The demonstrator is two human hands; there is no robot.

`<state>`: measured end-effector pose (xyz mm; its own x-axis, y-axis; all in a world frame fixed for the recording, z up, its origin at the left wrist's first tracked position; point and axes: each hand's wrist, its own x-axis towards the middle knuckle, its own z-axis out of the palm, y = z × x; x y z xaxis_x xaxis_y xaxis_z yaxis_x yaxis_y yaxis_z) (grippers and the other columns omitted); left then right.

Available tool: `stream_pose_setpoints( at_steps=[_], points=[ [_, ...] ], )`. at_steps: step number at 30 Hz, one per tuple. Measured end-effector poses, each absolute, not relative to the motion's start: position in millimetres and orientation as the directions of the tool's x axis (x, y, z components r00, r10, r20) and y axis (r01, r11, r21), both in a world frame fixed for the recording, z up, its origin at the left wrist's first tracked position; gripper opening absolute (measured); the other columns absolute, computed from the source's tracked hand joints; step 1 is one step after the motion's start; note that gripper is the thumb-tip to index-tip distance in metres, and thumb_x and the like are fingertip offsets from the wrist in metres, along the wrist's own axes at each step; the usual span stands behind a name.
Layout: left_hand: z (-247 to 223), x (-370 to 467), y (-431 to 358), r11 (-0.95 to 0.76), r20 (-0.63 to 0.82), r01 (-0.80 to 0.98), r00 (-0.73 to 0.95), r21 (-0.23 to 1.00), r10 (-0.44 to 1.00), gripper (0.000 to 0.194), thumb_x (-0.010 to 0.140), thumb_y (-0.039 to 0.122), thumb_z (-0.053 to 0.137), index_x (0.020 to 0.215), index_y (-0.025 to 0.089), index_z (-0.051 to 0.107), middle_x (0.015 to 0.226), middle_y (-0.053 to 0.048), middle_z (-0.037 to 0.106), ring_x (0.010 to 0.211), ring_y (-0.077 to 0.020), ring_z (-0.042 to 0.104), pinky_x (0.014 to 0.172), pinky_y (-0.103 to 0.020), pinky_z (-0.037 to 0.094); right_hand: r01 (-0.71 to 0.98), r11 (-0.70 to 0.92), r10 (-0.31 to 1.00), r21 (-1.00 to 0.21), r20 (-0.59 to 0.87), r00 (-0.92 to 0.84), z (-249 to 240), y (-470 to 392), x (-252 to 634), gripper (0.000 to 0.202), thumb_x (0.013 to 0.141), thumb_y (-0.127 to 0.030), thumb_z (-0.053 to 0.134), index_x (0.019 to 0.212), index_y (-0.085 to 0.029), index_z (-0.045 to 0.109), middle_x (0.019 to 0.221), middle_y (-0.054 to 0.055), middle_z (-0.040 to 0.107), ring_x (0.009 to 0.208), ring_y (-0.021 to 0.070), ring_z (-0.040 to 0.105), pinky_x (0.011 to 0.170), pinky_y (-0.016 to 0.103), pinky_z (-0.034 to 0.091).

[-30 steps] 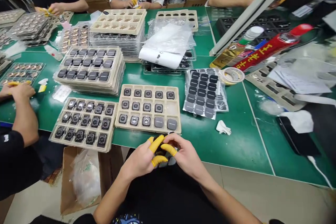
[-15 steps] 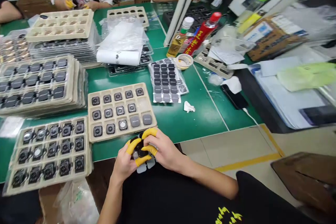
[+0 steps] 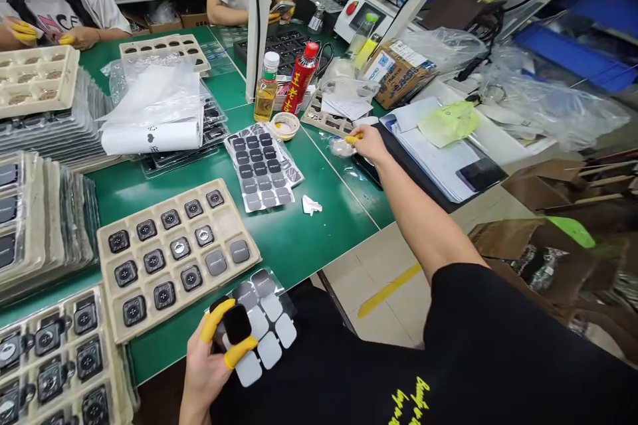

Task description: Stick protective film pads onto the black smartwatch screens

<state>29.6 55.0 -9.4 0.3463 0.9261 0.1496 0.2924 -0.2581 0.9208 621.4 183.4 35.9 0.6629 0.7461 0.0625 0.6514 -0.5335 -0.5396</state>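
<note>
In my left hand (image 3: pixel 209 352), yellow finger cots on the thumb and index finger pinch a black square watch body (image 3: pixel 237 324), dark glass facing up. Behind it, over my lap, lies a sheet of grey and pale square stickers (image 3: pixel 272 332); whether my left fingers also hold the sheet is not clear. My right arm stretches far across the bench. Its hand (image 3: pixel 371 145) is closed, fingertips together above a black phone (image 3: pixel 367 171), near crumpled clear plastic (image 3: pixel 341 147). What the right fingers grip is hidden. A beige tray (image 3: pixel 112 239) of watch bodies stands left of the sticker sheet.
More trays (image 3: pixel 107 345) of watches and tall tray stacks (image 3: pixel 64 212) fill the left. Another sticker sheet (image 3: pixel 259 169), a tape roll (image 3: pixel 285 126), an oil bottle (image 3: pixel 266 89) and a red can (image 3: pixel 300 80) stand mid-bench. Two people work opposite, beyond a white post (image 3: pixel 259 20).
My right hand has left the watch body and reached far right to the phone. The left hand keeps the watch body, now with its glass showing. The view has swung right.
</note>
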Motion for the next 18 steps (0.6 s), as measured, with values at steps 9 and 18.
stream_pose_setpoints(
  at_steps=[9, 18],
  points=[
    [-8, 30, 51, -0.259, 0.157, 0.299, 0.328, 0.918, 0.932, 0.062, 0.077, 0.063, 0.101, 0.122, 0.022, 0.087, 0.084, -0.003, 0.082, 0.053, -0.0127, 0.067, 0.047, -0.022, 0.061, 0.683, -0.6, 0.695, -0.417, 0.15, 0.703, 2, 193, 624, 0.046, 0.11, -0.047, 0.074, 0.146, -0.019, 0.068, 0.149, 0.013, 0.068, 0.127, 0.0287, 0.071, 0.108, 0.053, 0.062],
    [3, 38, 71, -0.379, 0.261, 0.315, 0.356, 0.87, 0.897, 0.066, 0.078, 0.066, 0.097, 0.125, 0.021, 0.085, 0.091, -0.006, 0.084, 0.065, -0.0177, 0.076, 0.054, -0.024, 0.065, 0.849, -0.314, 0.921, -0.424, 0.082, 0.382, -34, 81, 496, 0.024, 0.101, -0.039, 0.067, 0.116, -0.025, 0.078, 0.111, 0.013, 0.077, 0.104, 0.032, 0.069, 0.088, 0.042, 0.054]
  ],
)
